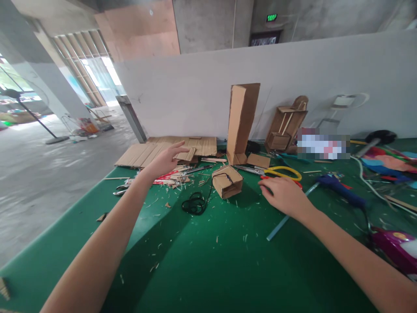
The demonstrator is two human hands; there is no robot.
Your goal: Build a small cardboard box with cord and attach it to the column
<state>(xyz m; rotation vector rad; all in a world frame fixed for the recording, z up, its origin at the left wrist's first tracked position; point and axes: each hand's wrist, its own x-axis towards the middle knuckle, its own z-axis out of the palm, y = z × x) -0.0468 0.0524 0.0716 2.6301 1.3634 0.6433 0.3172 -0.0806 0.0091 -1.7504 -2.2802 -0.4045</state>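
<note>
Both forearms come in from the near edge of the green tabletop (208, 269), which is littered with little cardboard shavings, so plenty of cutting goes on here.

Left hand (166, 160) is stretched out toward the far left corner, fingers open and loosely spread, gripping nothing. It hovers just over a mess of offcuts and a red strip, and its fingertips point at the flat cardboard sheets (169, 150) stacked against the back edge by the white partition. Looks like that's the stock pile, parked out of the way of the working area.

Right hand (285, 195) rests palm down mid-table, fingers relaxed and open, not clamped on anything. Its fingertips sit right at the red-handled tool and next to the yellow-handled scissors (286, 173), touching or nearly touching, hard to say which. A pale blue stick (286, 219) runs under the wrist toward the near edge.

Between the two hands sits a small cardboard box (227, 181), open side toward the camera, with a black cord (197, 202) coming off it and coiling on the green. Behind it a tall folded cardboard piece (241, 124) stands upright, leaning on the partition for support, and a little cardboard frame model (285, 126) leans there as well.

Off to the right there's a blue glue gun (342, 193) lying on its side, within easy reach of the right hand, plus a pile of colourful scraps at the right edge.
</note>
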